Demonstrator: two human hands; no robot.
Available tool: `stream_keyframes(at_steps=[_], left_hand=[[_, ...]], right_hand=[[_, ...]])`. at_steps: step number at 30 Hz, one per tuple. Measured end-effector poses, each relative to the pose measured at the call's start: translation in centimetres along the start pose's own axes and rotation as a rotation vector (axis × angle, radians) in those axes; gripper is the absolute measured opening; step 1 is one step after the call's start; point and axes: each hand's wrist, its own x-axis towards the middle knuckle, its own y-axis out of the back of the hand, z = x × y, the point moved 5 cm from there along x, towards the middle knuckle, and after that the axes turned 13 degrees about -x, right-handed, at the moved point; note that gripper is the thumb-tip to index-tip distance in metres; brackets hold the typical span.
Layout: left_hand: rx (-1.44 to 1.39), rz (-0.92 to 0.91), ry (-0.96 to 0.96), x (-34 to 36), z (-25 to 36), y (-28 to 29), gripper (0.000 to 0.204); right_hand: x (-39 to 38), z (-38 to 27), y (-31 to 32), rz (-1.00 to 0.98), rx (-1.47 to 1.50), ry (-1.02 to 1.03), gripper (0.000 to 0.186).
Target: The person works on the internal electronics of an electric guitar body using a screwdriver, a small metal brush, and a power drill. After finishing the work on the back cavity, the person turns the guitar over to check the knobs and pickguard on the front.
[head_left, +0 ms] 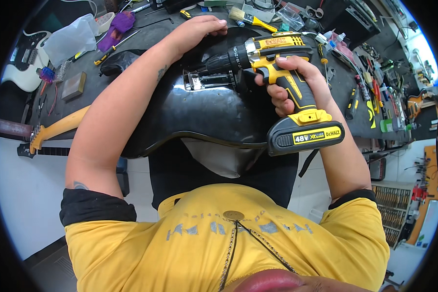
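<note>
A glossy black electric guitar body (190, 114) lies over the bench's near edge and my lap. Set into its top is a chrome metal fitting (211, 82). My right hand (297, 80) grips a yellow and black cordless drill (280, 46) by its handle, one finger near the trigger. The drill lies level above the guitar, its black chuck pointing left just over the fitting; the tip is hard to make out. Across the body reaches my left forearm, and my left hand (199, 31) rests at the guitar's far side, fingers stretched out and holding nothing.
The grey workbench (143, 39) carries a purple cloth (119, 29), a yellow-handled brush (253, 19), a small block (74, 86) and scattered screwdrivers. A white guitar (19, 70) stands at the left, near a wooden neck (65, 124). Many hand tools crowd the right side.
</note>
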Motion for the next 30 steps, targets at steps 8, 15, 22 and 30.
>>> stream_keyframes(at_steps=[8,15,22,30], left_hand=[[0.022,-0.006,-0.01,0.2,0.0,-0.2,0.041],[0.041,0.032,0.009,-0.2,-0.6,0.2,0.038],[0.089,0.062,-0.07,-0.2,-0.6,0.2,0.043],[0.136,0.058,-0.096,0.2,-0.6,0.5,0.044]], right_hand=[[0.0,0.2,0.0,-0.013,-0.021,0.025,0.046],[-0.4,0.0,-0.4,0.016,-0.006,0.067,0.05],[-2.0,1.3,-0.3,0.031,0.005,0.088,0.054],[-2.5,2.2,0.0,0.028,0.081,0.102,0.054]])
